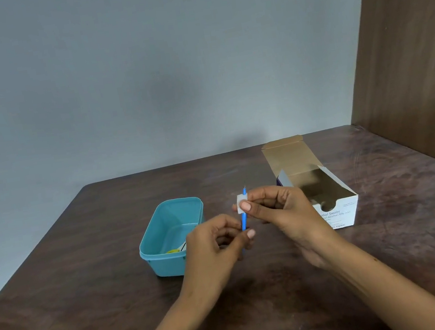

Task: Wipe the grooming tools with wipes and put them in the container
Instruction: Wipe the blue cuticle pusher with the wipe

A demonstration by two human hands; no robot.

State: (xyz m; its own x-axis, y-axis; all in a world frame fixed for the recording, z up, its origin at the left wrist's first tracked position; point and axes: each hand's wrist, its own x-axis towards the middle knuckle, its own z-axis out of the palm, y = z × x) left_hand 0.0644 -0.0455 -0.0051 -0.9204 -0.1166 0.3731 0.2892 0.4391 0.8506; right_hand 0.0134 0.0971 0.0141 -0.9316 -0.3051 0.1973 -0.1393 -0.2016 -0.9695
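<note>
Two hands (212, 248), one blue tool (244, 221), one wipe (240, 202), one teal container (169, 266), one swab box (337, 210).

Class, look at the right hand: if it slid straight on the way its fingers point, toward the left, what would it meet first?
Probably the teal container, past the blue tool and wipe the right hand already pinches; depth is unclear, so it might pass above the rim.

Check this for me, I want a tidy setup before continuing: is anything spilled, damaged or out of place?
Nothing stands out. The left hand holds the blue tool while the right hand pinches a white wipe around it. The teal container and the open swab box sit upright on the table.
</note>
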